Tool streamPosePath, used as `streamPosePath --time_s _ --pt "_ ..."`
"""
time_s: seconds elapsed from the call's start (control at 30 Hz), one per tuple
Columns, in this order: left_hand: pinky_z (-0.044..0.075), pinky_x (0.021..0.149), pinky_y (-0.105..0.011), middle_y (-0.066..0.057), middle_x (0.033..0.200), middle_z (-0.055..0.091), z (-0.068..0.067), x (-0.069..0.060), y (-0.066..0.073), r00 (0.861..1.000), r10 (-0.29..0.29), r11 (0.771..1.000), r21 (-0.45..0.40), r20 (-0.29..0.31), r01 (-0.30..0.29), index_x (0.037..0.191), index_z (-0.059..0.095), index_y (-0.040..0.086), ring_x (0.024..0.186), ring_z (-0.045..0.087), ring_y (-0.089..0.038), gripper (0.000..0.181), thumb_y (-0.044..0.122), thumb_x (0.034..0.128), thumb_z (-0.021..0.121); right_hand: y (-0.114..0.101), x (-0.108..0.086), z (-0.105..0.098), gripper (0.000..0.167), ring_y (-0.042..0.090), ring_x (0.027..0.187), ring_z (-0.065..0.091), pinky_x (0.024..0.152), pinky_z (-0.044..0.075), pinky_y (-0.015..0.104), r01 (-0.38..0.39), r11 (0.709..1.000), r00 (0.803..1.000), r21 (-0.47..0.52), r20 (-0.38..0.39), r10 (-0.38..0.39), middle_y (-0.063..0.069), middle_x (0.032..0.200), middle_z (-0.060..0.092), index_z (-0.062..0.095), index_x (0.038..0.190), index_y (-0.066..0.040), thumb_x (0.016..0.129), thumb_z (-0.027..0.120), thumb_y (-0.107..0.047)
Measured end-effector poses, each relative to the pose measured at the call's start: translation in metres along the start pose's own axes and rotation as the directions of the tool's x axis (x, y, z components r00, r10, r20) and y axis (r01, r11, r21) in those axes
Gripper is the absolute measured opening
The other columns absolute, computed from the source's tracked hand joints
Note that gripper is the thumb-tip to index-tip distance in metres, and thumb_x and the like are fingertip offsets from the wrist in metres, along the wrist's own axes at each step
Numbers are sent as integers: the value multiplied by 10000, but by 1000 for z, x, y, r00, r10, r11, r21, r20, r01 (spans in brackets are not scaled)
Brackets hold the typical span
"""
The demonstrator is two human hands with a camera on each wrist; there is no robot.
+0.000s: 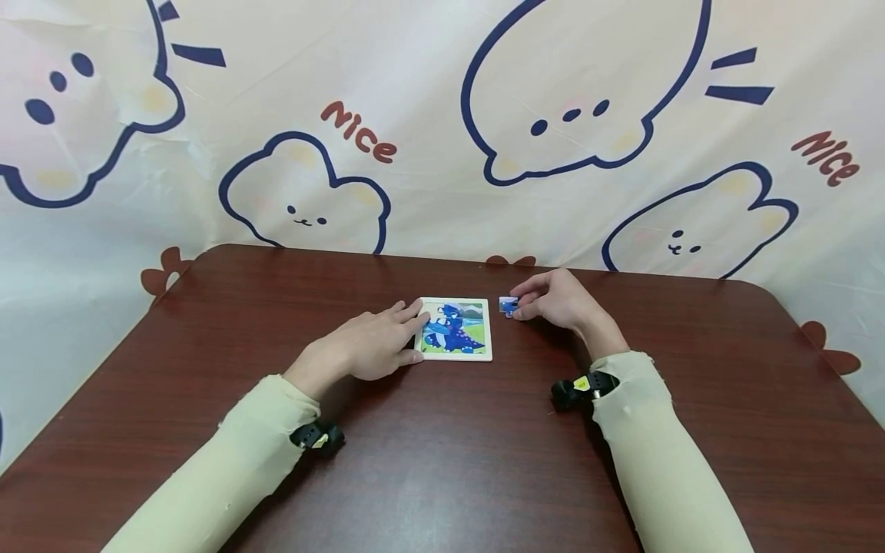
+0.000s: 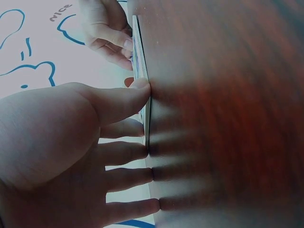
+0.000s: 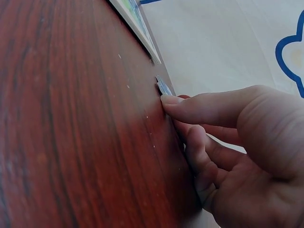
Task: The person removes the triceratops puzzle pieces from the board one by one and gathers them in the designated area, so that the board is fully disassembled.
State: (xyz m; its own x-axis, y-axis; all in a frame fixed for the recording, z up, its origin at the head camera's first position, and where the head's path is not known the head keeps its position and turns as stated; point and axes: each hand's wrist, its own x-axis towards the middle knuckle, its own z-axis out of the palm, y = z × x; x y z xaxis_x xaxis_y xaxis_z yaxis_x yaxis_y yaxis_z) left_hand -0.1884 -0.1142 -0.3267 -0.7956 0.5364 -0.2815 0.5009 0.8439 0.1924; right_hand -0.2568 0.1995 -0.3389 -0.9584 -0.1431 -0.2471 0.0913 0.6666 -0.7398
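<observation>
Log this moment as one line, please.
left grip: touching puzzle board, left side; right grip: pinching puzzle piece; puzzle piece: right of puzzle board, apart

The head camera is looking forward and down from above the bench (image 1: 449, 461), standing well back and taking in the left hand (image 1: 373, 343), the right hand (image 1: 560, 302) and the printed cloth (image 1: 429, 61) behind. The left wrist camera is sitting low and close to the left palm, facing across the bench top, which is appearing turned nearly upright on the right. The right wrist camera is looking from close beside the right hand, with the bench filling the left. All three views are sharing the puzzle tray (image 1: 488, 332); the head and right wrist views are sharing the puzzle piece (image 1: 507, 306).
</observation>
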Motion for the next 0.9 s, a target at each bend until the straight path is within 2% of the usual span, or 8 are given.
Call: streamPosePath --time_s 0.43,0.9 --pt "291 1273 -665 -134 1786 193 0 -1 0 1000 -5 1000 0 4 5 1685 296 112 1650 208 -403 738 397 1076 600 1 1 0 353 277 1095 609 1004 453 380 -1 1000 1000 16 13 1 118 1083 772 757 1262 -82 917 824 -93" --pt "299 1263 -680 -136 1786 194 0 -1 1 1000 0 1000 -21 -13 -1 1689 311 189 1649 210 -407 714 381 1071 613 1 -1 -1 354 263 1006 588 909 448 352 14 999 1000 35 6 -14 82 995 715 744 1265 -82 923 824 -129"
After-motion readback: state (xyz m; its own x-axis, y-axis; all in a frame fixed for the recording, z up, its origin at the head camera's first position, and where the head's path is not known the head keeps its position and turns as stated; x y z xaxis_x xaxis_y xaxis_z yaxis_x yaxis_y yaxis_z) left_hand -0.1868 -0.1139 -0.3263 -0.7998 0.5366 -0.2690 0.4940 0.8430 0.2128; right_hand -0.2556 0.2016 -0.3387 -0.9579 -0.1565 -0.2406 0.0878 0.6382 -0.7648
